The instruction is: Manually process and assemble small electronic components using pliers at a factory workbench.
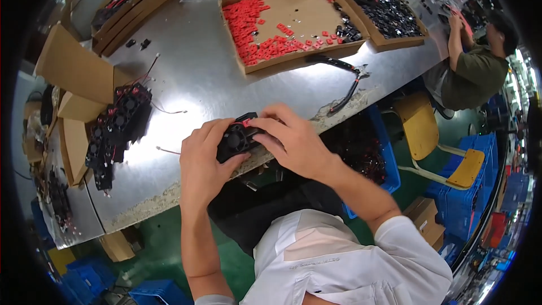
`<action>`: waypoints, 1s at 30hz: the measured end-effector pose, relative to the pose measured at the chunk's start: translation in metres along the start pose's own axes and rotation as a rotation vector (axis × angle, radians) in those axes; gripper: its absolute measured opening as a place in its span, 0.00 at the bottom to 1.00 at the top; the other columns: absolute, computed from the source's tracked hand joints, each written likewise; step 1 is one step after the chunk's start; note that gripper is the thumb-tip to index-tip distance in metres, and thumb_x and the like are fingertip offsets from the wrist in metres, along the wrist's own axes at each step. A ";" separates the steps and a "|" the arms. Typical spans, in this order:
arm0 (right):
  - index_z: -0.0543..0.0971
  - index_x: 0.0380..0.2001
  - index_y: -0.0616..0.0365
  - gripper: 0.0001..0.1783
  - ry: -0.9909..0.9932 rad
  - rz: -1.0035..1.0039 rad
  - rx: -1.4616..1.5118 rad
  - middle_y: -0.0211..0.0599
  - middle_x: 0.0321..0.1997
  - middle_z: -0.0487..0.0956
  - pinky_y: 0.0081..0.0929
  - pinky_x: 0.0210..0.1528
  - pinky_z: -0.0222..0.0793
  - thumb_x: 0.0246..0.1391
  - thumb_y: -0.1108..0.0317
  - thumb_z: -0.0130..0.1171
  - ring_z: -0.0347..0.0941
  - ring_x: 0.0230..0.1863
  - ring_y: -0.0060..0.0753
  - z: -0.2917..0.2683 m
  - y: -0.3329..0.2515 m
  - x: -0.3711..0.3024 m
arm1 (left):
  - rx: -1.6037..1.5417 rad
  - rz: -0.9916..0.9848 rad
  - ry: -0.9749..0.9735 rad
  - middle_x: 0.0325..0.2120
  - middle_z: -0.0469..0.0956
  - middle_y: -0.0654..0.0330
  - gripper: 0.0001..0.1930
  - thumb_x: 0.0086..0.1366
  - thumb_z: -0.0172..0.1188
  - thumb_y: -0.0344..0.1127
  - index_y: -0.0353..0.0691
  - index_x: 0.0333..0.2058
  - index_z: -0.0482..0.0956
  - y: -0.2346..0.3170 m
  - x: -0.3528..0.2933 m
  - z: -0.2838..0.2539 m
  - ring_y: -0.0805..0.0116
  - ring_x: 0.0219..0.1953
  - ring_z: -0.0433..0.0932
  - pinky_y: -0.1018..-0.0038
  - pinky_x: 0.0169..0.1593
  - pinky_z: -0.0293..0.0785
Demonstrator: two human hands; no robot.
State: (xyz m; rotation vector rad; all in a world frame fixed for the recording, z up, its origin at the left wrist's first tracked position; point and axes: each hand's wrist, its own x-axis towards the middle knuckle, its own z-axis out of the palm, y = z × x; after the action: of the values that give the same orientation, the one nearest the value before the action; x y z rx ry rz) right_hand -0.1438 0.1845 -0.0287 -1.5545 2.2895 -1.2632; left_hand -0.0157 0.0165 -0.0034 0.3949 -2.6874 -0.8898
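Note:
Close to the table's front edge, my left hand (204, 152) grips a small black fan unit (234, 139) from its left side, fingers over the top and thumb below. My right hand (294, 142) is closed at the unit's upper right corner, pinching a small red plastic piece (247, 122) against the housing. A thin wire (168, 150) with a white connector sticks out to the left of my left hand. Fingers hide part of the fan and red piece. Several similar black fan units (121, 116) lie grouped on the left of the table.
A shallow cardboard tray (305, 59) of red pieces stands behind my hands. Beside it is a carton of black parts (389, 17). Cutting pliers (347, 79) lie open near the front edge. A blue bin (389, 152) sits below; a co-worker (477, 73) works far right.

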 end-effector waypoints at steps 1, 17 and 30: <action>0.82 0.48 0.59 0.15 0.115 0.022 0.071 0.43 0.47 0.76 0.35 0.42 0.77 0.55 0.74 0.67 0.79 0.43 0.44 0.005 0.006 -0.009 | 0.004 0.008 0.001 0.45 0.82 0.53 0.32 0.43 0.78 0.29 0.39 0.51 0.80 0.001 0.000 0.000 0.50 0.46 0.80 0.62 0.51 0.76; 0.58 0.74 0.58 0.50 -0.437 0.194 -0.577 0.55 0.67 0.63 0.47 0.70 0.60 0.42 0.80 0.58 0.60 0.68 0.61 -0.122 0.090 0.012 | 0.052 0.001 -0.037 0.46 0.81 0.57 0.31 0.46 0.78 0.37 0.42 0.52 0.80 -0.001 0.001 -0.002 0.50 0.45 0.79 0.61 0.50 0.74; 0.53 0.75 0.65 0.55 0.092 0.111 1.188 0.48 0.62 0.72 0.31 0.55 0.68 0.43 0.59 0.59 0.72 0.54 0.36 -0.053 0.044 0.056 | 0.015 -0.033 -0.080 0.45 0.82 0.55 0.31 0.45 0.79 0.36 0.40 0.51 0.81 0.000 0.008 -0.004 0.49 0.47 0.80 0.62 0.52 0.75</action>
State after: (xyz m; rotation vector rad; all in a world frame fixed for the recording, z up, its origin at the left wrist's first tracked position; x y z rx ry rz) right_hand -0.2288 0.1754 -0.0041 -0.8874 1.1012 -2.0611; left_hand -0.0218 0.0118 0.0012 0.4165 -2.7692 -0.9141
